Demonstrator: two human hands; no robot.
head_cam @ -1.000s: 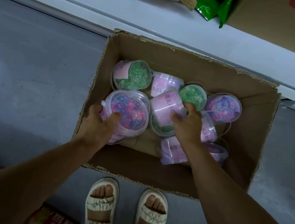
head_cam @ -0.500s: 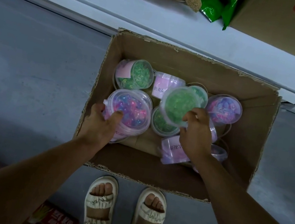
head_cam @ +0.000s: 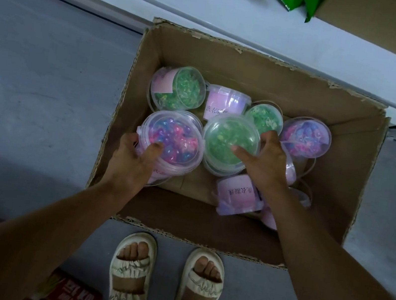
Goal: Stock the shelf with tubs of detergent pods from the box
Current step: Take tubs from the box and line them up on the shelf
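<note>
Item: two tubs, both inside box (head_cam: 337, 189).
- Left hand (head_cam: 135, 155) gripped pink-blue tub (head_cam: 172, 140), lid up, frame centre.
- Right hand (head_cam: 265, 161) pinched green tub (head_cam: 231, 142) rim, just beside.
- We judged shelf (head_cam: 215, 8) lay toward frame top, beyond box.

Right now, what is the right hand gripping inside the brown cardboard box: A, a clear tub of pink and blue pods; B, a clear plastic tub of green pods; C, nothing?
B: the right hand curls round the clear plastic tub of green pods, lid facing up.
</note>
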